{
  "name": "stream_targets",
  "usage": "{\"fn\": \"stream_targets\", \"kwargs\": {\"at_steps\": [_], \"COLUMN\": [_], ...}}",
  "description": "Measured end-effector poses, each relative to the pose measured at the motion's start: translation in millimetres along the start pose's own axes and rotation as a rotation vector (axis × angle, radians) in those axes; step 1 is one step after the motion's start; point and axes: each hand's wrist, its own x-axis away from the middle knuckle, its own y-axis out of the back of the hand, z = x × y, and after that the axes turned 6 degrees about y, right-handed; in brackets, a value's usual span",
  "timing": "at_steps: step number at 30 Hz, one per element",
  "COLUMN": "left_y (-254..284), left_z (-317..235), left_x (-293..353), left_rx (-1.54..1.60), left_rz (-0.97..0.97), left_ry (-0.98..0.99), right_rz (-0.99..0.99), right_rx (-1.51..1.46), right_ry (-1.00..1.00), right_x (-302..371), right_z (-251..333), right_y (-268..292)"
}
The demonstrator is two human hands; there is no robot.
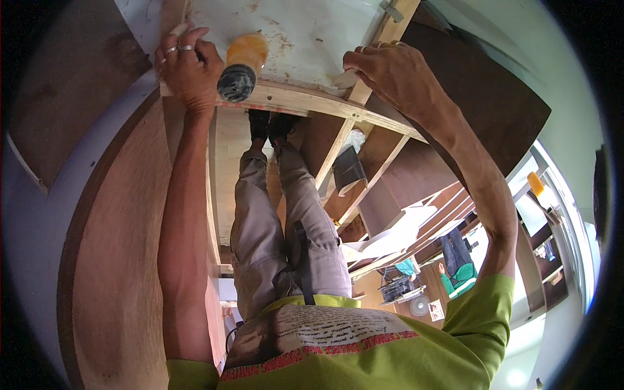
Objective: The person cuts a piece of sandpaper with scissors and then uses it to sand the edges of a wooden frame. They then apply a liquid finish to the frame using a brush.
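Note:
At the upper left, my left hand (188, 68), with rings on two fingers, lies over the wooden frame (296, 99), fingers bent around its side rail. A pale stick-like piece (179, 29) shows by its fingertips. Just right of that hand is an orange-yellow bottle (248, 51) with a black, white-smeared cap, on a whitish panel (312, 29) with brown smudges. At the frame's right rail, my right hand (396, 75) is closed, thumb pressed to the curled fingers. A pale flat piece (344, 79) sits below its thumb; what the fingers hold is hidden.
Below the frame are wooden slats (338, 149) and a dark bent piece (349, 170) among them. Brown boards stand at left (117, 260) and right (481, 97). Farther off at the lower right are another person in green (458, 276) and a round fan (420, 305).

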Motion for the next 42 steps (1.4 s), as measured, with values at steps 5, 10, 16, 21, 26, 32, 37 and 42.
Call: {"fn": "stream_targets", "kwargs": {"at_steps": [5, 10, 16, 21, 26, 32, 37, 42], "left_y": [4.4, 0.1, 6.1, 1.9, 0.3, 5.5, 6.9, 6.7], "left_z": [-3.2, -2.1, -9.6, -0.9, -2.7, -3.5, -0.9, -3.6], "left_x": [-0.1, -2.2, -3.0, -3.2, -2.9, -1.2, 1.8, -1.0], "left_rx": [-0.036, -0.020, -0.017, -0.028, 0.005, 0.015, -0.017, -0.039], "left_rz": [-0.036, -0.110, -0.072, -0.092, -0.065, 0.019, 0.043, -0.046], "left_ry": [-0.008, -0.069, -0.022, -0.058, -0.030, -0.021, 0.024, -0.031], "right_rz": [0.109, 0.071, -0.213, -0.253, -0.191, 0.044, -0.033, 0.094], "right_rx": [0.059, 0.025, -0.215, -0.277, -0.363, -0.442, -0.367, -0.284], "right_ry": [0.116, 0.234, 0.239, 0.136, 0.030, -0.183, 0.007, -0.019], "right_x": [-14.4, -34.8, -51.3, -27.9, -9.0, -8.2, 2.6, -2.5], "right_z": [5.9, 3.9, -1.2, -13.4, -8.3, -4.3, -11.9, -13.8], "right_y": [-7.4, -29.5, -25.9, -8.0, -19.4, -1.8, -4.8, 24.4]}}
